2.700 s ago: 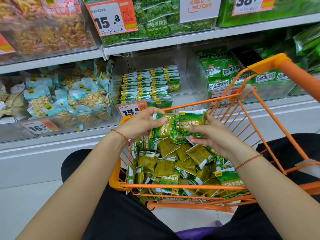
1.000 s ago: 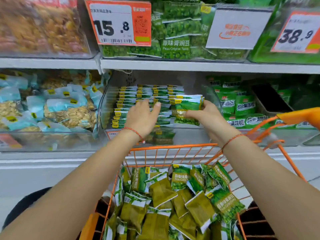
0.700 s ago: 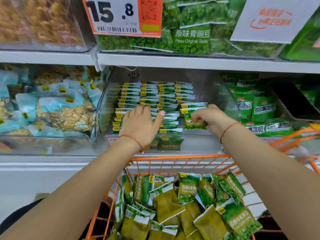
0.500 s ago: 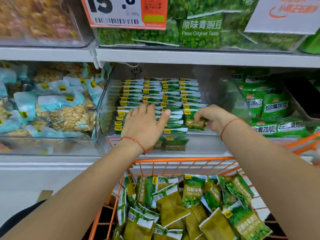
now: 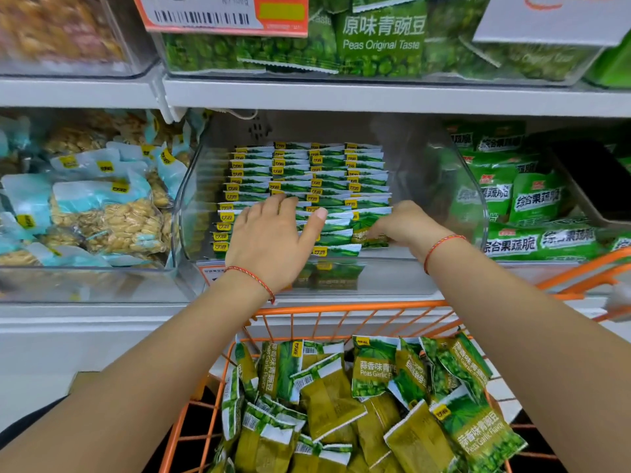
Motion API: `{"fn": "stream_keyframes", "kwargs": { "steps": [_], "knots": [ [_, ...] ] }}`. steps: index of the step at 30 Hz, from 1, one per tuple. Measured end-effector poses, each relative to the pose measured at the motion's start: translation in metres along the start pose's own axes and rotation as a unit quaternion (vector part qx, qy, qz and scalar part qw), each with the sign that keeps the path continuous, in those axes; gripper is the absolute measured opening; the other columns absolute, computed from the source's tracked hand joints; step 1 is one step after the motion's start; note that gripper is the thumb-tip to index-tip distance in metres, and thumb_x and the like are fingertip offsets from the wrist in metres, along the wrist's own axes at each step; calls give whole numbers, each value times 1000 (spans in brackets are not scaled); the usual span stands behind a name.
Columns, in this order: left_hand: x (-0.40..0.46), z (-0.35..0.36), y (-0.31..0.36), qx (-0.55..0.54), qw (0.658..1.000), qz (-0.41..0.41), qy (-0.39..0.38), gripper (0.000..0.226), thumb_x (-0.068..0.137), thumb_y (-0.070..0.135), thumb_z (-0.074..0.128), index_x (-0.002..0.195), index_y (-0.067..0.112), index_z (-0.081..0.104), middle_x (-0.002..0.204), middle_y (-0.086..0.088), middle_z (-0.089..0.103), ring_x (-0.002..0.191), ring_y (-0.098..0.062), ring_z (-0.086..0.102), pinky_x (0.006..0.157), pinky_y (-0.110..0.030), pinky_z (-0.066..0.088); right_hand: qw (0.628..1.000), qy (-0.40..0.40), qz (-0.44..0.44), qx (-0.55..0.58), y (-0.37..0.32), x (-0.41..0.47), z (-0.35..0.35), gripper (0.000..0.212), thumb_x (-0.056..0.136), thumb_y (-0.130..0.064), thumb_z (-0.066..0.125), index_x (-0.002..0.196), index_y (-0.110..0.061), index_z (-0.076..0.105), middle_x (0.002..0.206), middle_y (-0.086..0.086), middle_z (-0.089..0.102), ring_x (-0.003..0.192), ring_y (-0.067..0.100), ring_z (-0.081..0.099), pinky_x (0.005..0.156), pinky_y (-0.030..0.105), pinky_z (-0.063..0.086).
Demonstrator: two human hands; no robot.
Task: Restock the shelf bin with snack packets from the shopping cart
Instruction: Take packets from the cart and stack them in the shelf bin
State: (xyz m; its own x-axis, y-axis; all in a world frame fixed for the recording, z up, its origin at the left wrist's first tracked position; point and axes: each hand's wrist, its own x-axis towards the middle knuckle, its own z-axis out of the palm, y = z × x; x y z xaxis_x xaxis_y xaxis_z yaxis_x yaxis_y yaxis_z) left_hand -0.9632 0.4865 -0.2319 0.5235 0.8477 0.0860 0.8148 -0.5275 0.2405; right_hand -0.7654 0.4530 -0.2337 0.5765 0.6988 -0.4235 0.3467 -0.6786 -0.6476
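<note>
Right hand point(image 5: 404, 224) curled around the front packets point(image 5: 370, 230) of the rightmost row inside the clear shelf bin point(image 5: 467, 186); fingertips hidden behind those packets. Left hand point(image 5: 273, 237) laid flat, fingers straight, pressed on the neighbouring rows of snack packets point(image 5: 307, 172). Below, loose garlic-pea packets point(image 5: 374, 370) heaped in the orange shopping cart point(image 5: 341, 307), cut off at the lower edge. Price tag point(image 5: 222, 11) above cropped, figures unreadable.

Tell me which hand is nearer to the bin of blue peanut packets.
Left. The left hand lies flat on the green packet rows, toward the peanut bin; the right hand is farther right.
</note>
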Motion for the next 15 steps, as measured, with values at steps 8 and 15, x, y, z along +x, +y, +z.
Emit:
{"fn": "stream_keyframes", "kwargs": {
  "steps": [8,15],
  "knots": [
    [1,3,-1,9,1000,0,4,73,93,65,10,139,19,42,145,-5,41,134,-26,35,110,-39,26,996,-2,-4,-84,-3,-2,2,86,72,-40,80,136,0,40,119,13,58,106,29,60,91,42,52],
    [1,3,0,12,1000,-1,10,75,89,64,9,136,20,47,140,-3,46,130,-26,39,107,-38,28,991,6,-31,-132,-2,0,3,67,71,-46,79,119,-4,56,110,9,65,97,26,63,83,34,53]
  ]
}}
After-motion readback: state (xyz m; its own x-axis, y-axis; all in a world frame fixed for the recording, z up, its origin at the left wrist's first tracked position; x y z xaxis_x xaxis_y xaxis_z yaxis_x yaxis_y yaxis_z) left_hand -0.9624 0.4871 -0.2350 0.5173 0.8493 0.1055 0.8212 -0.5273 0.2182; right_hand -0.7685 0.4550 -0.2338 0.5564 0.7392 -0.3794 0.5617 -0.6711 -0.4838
